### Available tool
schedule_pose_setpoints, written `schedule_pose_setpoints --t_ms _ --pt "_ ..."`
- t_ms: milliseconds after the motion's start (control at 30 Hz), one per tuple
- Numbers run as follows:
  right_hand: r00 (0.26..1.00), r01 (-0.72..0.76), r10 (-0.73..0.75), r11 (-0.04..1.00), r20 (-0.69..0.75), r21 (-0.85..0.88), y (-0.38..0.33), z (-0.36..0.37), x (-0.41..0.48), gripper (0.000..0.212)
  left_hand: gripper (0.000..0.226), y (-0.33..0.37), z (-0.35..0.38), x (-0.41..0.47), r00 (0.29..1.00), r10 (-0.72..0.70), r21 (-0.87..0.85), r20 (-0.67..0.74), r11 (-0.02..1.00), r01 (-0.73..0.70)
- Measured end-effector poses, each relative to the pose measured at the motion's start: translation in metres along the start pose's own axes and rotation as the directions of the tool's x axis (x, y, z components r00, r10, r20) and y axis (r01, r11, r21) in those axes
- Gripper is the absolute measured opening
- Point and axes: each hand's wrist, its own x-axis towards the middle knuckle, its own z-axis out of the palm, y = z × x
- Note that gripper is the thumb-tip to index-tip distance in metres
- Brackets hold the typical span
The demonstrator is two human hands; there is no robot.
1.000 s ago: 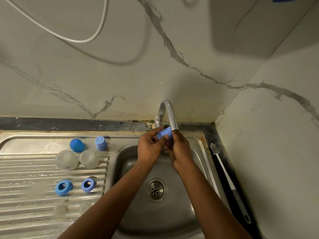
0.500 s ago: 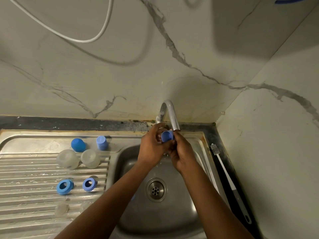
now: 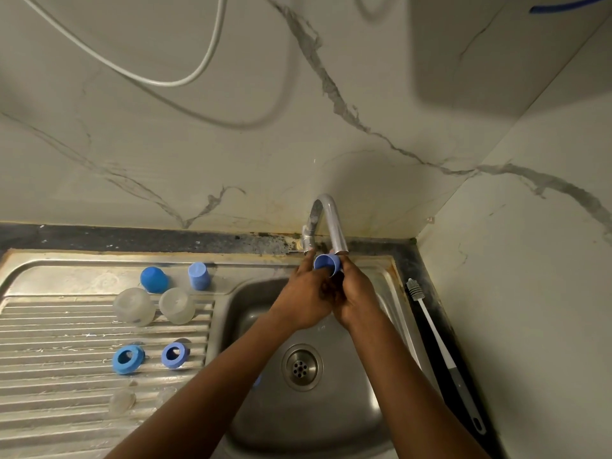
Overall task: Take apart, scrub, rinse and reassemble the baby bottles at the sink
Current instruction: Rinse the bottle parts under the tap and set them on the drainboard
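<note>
Turning the blue bottle cap (image 3: 326, 262) just under the faucet spout (image 3: 332, 223), the left hand (image 3: 306, 299) and right hand (image 3: 357, 293) both pinch it over the sink (image 3: 331, 419). A second ago it showed its side; now its open mouth shows, probably for rinsing inside.

Level: dim, yellow-green cast throughout.
Source: off-frame toward 9 o'clock; shadows fall rightward.
Shadows: soft band beside the cable (image 3: 162, 83) on the wall (image 3: 231, 160); dark block at 1 o'clock; faint tap (image 3: 334, 223) shadow.
Glare: dull sheen on sink (image 3: 66, 326) ribs at 8 o'clock.
Distortion: straight edges bow near the borders.
Focus: centre sharp, corners softer.
</note>
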Motion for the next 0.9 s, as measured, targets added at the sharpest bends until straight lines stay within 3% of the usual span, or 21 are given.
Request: schedule_pose_setpoints --t_ms 133,233,300,367,433,467,533,633,733,800,867,900 --pt "0.999 0.018 -0.02 0.998 0.036 0.057 -0.005 0.003 0.0 0.017 0.032 0.008 -0.006 0.0 0.998 -0.056 -0.346 -0.032 0.937 0.042" --pt "0.997 0.013 -0.021 0.992 0.069 0.124 -0.01 -0.001 0.002 0.02 0.047 0.011 -0.009 -0.001 0.99 -0.14 -0.659 0.028 0.742 0.124" --pt "0.996 0.028 -0.037 0.993 0.08 0.114 -0.01 -0.003 0.003 0.025 0.051 0.016 -0.009 -0.003 0.988 -0.139 -0.737 0.064 0.661 0.141" --pt "0.997 0.041 -0.047 0.994 0.065 0.098 -0.006 -0.005 0.006 0.022 0.043 0.016 -0.01 -0.004 0.996 -0.083 -0.649 0.013 0.758 0.072" --pt "0.998 0.04 -0.043 0.997 0.045 0.063 -0.003 -0.007 0.009 0.02 0.039 0.008 -0.008 0.0 0.999 0.038 -0.301 -0.022 0.953 -0.043" --pt "0.998 0.04 -0.041 0.999 0.045 0.03 -0.001 -0.009 0.011 0.02 0.049 0.003 -0.007 0.002 0.998 0.052 -0.061 0.025 0.997 -0.05" --pt "0.997 0.05 -0.048 0.998 0.056 -0.041 0.001 -0.012 0.011 0.022 0.066 -0.005 -0.009 0.005 0.997 -0.03 0.327 0.073 0.945 0.004" --pt "0.997 0.066 -0.063 0.996 0.042 -0.053 -0.001 -0.015 0.012 0.024 0.074 -0.009 -0.014 0.01 0.999 -0.015 0.613 0.051 0.789 -0.02" --pt "0.999 0.048 -0.047 0.997 0.013 -0.06 -0.004 -0.012 0.016 0.026 0.072 -0.002 -0.013 0.011 1.0 0.011 0.683 0.012 0.731 -0.016" --pt "0.999 0.035 -0.038 0.996 -0.034 -0.085 -0.003 -0.01 0.02 0.026 0.066 0.002 -0.01 0.009 1.0 0.002 0.644 -0.017 0.765 0.009" --pt "0.997 0.023 -0.033 0.991 -0.074 -0.131 0.001 -0.009 0.022 0.029 0.056 0.003 -0.011 0.005 1.0 -0.01 0.449 -0.011 0.893 0.014" --pt "0.996 0.023 -0.036 0.988 -0.086 -0.155 0.003 -0.008 0.023 0.029 0.043 0.004 -0.012 0.005 1.0 -0.011 0.258 0.001 0.966 0.011"
